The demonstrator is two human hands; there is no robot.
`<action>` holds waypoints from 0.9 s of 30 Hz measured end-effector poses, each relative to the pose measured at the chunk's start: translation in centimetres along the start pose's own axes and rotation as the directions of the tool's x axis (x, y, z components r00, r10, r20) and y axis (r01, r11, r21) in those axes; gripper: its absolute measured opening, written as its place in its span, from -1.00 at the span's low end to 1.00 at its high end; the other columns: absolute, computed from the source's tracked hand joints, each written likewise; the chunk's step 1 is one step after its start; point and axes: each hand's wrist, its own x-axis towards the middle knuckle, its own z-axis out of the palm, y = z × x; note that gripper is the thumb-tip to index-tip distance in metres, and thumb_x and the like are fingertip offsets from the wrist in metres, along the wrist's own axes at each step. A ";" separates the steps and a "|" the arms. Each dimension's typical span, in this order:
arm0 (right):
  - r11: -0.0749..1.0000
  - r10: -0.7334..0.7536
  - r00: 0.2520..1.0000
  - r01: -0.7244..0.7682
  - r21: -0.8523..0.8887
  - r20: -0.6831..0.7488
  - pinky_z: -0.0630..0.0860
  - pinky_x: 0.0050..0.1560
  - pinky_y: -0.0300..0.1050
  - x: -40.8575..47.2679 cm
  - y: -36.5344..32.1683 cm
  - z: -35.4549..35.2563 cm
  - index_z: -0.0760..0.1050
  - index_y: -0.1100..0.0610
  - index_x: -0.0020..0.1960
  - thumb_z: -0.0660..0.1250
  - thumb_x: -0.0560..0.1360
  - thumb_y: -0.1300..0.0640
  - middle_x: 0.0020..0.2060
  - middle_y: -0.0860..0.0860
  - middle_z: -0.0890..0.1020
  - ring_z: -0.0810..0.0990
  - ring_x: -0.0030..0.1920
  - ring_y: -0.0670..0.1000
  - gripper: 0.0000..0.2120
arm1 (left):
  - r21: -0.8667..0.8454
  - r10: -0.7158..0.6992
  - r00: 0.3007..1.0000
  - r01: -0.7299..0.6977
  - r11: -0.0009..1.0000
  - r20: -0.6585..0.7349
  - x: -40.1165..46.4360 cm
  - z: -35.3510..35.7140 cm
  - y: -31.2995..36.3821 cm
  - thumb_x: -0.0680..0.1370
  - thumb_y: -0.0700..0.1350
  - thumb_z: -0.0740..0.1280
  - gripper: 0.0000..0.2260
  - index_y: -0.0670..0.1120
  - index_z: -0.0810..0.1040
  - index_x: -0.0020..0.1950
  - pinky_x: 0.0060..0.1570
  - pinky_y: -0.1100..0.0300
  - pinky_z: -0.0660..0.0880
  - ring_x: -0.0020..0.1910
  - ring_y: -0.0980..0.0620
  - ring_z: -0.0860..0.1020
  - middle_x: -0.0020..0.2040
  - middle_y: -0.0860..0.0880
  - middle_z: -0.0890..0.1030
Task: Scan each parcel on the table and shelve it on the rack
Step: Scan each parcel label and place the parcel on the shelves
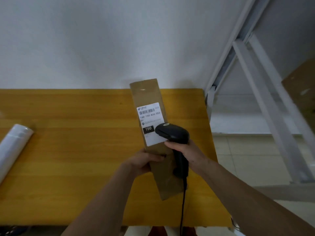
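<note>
Holding parcel (pixel 150 99) (left hand (pixel 142 161)), right hand (pixel 185 151) gripping scanner (pixel 172 133)

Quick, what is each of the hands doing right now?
Left hand: grips the lower part of the long cardboard parcel.
Right hand: grips the handle of the black barcode scanner, whose head is at the parcel's label.

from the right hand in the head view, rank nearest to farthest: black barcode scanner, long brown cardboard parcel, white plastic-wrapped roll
1. Black barcode scanner: gripped by the right hand itself.
2. Long brown cardboard parcel: just left of that hand, held by the left hand.
3. White plastic-wrapped roll: far left on the yellow wooden table.
</note>
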 end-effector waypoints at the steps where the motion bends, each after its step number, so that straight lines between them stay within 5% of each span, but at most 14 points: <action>1: 0.999 -0.046 0.999 0.046 -0.015 -0.022 0.56 0.00 -0.13 -0.5 -0.8 0.3 0.61 -0.13 -0.03 0.53 0.40 0.11 -0.12 -0.15 0.72 0.67 -0.06 -0.12 -0.78 | 0.005 0.017 0.999 -0.017 1.000 -0.027 -0.1 -0.1 0.5 0.40 -0.38 0.45 -0.57 -0.15 0.56 0.25 -0.03 -0.06 0.60 0.13 -0.20 0.61 0.14 -0.18 0.65; 4: 0.981 -0.193 0.969 0.185 -0.067 -0.153 0.51 -0.21 -0.33 -1.8 -3.3 1.9 0.58 -0.09 -0.16 0.50 0.44 0.16 -0.31 -0.18 0.66 0.62 -0.23 -0.21 -0.83 | 0.009 0.081 0.984 -0.081 0.997 -0.160 -0.8 -0.1 2.9 0.41 -0.46 0.42 -0.53 -0.20 0.53 0.29 0.12 -0.19 0.54 0.20 -0.25 0.56 0.20 -0.22 0.61; 8: 0.954 -0.281 0.943 0.254 -0.161 -0.178 0.45 -0.45 -0.31 -4.4 -6.6 3.9 0.48 0.14 -0.33 0.45 0.49 0.13 -0.53 0.00 0.49 0.46 -0.53 -0.10 -0.74 | 0.053 0.141 0.958 -0.132 0.990 -0.249 -2.3 -0.1 5.7 0.37 -0.47 0.44 -0.45 -0.19 0.48 0.34 0.18 -0.25 0.49 0.26 -0.26 0.50 0.24 -0.21 0.57; 13: 0.928 -0.357 0.917 0.327 -0.179 -0.179 0.40 -0.51 -0.28 -7.7 -9.3 5.3 0.48 0.18 -0.35 0.44 0.50 0.12 -0.57 -0.02 0.46 0.41 -0.58 -0.09 -0.71 | 0.096 0.202 0.936 -0.181 0.979 -0.287 -4.7 -0.3 6.8 0.35 -0.46 0.46 -0.41 -0.13 0.47 0.34 0.01 -0.13 0.53 0.21 -0.20 0.52 0.16 -0.15 0.62; 19: 0.896 -0.403 0.904 0.358 -0.261 -0.142 0.39 -0.49 -0.28 -10.3 -10.0 5.6 0.45 0.14 -0.43 0.42 0.51 0.09 -0.60 -0.02 0.46 0.40 -0.57 -0.04 -0.63 | 0.104 0.241 0.929 -0.221 0.970 -0.281 -7.2 0.5 6.5 0.34 -0.47 0.47 -0.38 -0.11 0.46 0.34 0.19 -0.31 0.46 0.24 -0.25 0.51 0.17 -0.16 0.62; 27: 0.894 -0.396 0.912 0.354 -0.276 -0.112 0.40 -0.48 -0.24 -13.0 -9.8 4.1 0.48 0.10 -0.40 0.42 0.50 0.11 -0.60 -0.03 0.45 0.40 -0.57 -0.05 -0.69 | 0.108 0.247 0.933 -0.226 0.968 -0.262 -8.6 2.2 5.5 0.34 -0.46 0.47 -0.37 -0.14 0.45 0.36 0.15 -0.32 0.48 0.23 -0.27 0.52 0.21 -0.21 0.59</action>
